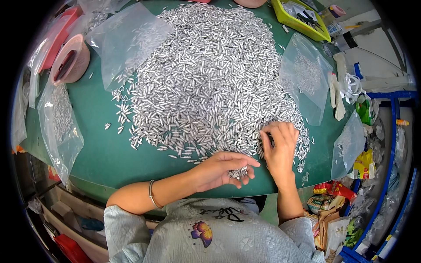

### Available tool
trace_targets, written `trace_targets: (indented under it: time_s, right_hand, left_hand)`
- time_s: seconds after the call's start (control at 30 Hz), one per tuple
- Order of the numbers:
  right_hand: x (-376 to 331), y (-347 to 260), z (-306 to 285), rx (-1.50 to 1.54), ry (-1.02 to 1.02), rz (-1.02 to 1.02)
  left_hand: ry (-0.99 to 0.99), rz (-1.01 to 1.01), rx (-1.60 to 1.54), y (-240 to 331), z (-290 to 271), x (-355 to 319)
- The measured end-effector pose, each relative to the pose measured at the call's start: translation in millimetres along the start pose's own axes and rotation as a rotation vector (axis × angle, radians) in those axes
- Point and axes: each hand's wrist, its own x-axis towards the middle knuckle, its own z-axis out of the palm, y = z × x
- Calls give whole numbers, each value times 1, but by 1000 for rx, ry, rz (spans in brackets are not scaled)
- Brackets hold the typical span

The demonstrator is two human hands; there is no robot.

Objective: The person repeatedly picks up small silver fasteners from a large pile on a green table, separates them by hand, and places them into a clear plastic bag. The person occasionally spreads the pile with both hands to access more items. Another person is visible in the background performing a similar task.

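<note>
A wide heap of small silver pointed metal pieces (206, 74) covers much of the green table. At its near edge, my left hand (219, 168) is cupped, with a little pile of the same silver pieces (238, 172) in its curled fingers. My right hand (280, 147) rests at the heap's near right edge, fingers bent down and drawn together against the pieces. Its fingertips are partly hidden, so what they pinch, if anything, cannot be made out. The two hands are a short way apart.
Clear plastic bags with silver pieces lie left (61, 114) and right (307, 74) of the heap. A pink bowl (81, 61) holding a dark object stands at left, a yellow-green tray (302, 19) of tools at far right. Blue shelving (394, 131) stands right of the table (101, 153).
</note>
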Motion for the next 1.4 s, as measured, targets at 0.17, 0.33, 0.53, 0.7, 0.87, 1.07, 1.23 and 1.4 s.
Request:
trace_targets:
  time_s: [0.17, 0.33, 0.53, 0.7, 0.87, 1.07, 1.23, 1.4]
  right_hand:
    - [3, 5, -3, 160, 72, 18]
    - [3, 2, 6, 39, 44, -24]
    - [-5, -8, -18, 494, -39, 66]
    - [-5, -12, -20, 744, -191, 86]
    - [5, -11, 1, 308, -254, -131]
    - [-3, 1, -1, 148, -111, -29]
    - [-1, -13, 3, 256, -122, -105]
    - [0, -19, 13, 58, -124, -130]
  left_hand:
    - [23, 27, 21, 5, 1, 1]
    - [11, 19, 39, 6, 1, 3]
    - [50, 21, -39, 5, 4, 3]
    - [47, 32, -40, -1, 0, 3]
    - [-55, -38, 107, -3, 2, 1]
    - [-27, -76, 98, 3, 7, -2]
    - [-28, -77, 159, 0, 3, -2]
    - [-27, -70, 167, -1, 1, 0]
